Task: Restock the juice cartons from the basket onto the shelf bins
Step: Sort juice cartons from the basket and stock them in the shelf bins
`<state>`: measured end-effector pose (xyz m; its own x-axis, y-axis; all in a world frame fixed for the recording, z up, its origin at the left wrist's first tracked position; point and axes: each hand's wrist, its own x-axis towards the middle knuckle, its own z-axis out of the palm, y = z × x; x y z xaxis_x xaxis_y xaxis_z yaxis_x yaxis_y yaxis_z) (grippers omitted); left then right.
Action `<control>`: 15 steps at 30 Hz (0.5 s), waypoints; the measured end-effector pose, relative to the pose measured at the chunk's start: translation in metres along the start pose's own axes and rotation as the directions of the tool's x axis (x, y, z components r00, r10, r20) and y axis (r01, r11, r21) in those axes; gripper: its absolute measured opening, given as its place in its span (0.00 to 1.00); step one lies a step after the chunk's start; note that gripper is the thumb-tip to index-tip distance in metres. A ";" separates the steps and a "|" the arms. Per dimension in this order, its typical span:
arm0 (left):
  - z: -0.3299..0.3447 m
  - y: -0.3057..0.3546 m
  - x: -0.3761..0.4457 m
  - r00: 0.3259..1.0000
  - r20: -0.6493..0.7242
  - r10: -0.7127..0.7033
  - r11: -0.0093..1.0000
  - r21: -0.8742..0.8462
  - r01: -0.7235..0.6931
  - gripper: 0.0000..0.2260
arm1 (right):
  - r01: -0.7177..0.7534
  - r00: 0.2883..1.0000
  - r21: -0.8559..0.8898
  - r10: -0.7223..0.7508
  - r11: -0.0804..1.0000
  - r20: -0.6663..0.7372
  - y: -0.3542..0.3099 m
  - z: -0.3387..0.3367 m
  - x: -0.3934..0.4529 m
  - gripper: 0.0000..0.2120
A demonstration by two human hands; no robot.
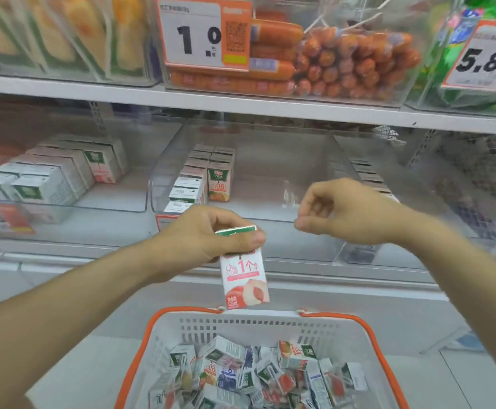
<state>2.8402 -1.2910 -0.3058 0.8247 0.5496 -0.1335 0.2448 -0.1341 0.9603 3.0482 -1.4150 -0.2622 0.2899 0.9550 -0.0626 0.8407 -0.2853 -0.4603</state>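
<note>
My left hand (208,234) grips the green top of a small white and pink peach juice carton (245,283), which hangs upright above the far rim of the basket (367,335). The white basket with orange handles holds several loose juice cartons (258,376) in a jumble. To the right, my right hand (347,211) hovers with curled fingers and holds nothing, in front of the middle clear shelf bin (270,215). That bin has a row of cartons (202,175) along its left side. The left bin (113,206) holds stacked cartons too.
The shelf above carries clear bins of sausages (344,63) and price tags reading 1.0 (199,33) and 5.8 (483,60). A third clear bin (367,178) on the right holds a row of cartons. The shelf's white front ledge (314,278) runs between the bins and the basket.
</note>
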 end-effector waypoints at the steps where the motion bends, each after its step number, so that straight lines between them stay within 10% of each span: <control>1: -0.009 0.002 -0.005 1.000 0.002 -0.004 1.000 0.019 0.004 0.18 | 0.074 0.997 0.034 -0.073 0.997 -0.022 -0.007 0.022 0.006 0.10; 7: -0.069 -0.001 -0.038 0.984 -0.177 0.032 0.996 0.085 -0.017 0.17 | 0.310 0.891 -0.310 -0.389 0.899 -0.235 -0.039 0.089 0.043 0.18; 15: -0.157 -0.016 -0.071 0.919 -0.372 0.132 0.976 0.213 -0.054 0.18 | 0.293 0.914 -0.404 -0.378 0.867 -0.147 -0.060 0.117 0.078 0.21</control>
<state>2.6981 -1.1982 -0.2729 0.6004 0.7940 0.0954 0.3028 -0.3361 0.8918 2.9667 -1.3139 -0.3434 0.0149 0.9689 0.2468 0.9983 -0.0003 -0.0591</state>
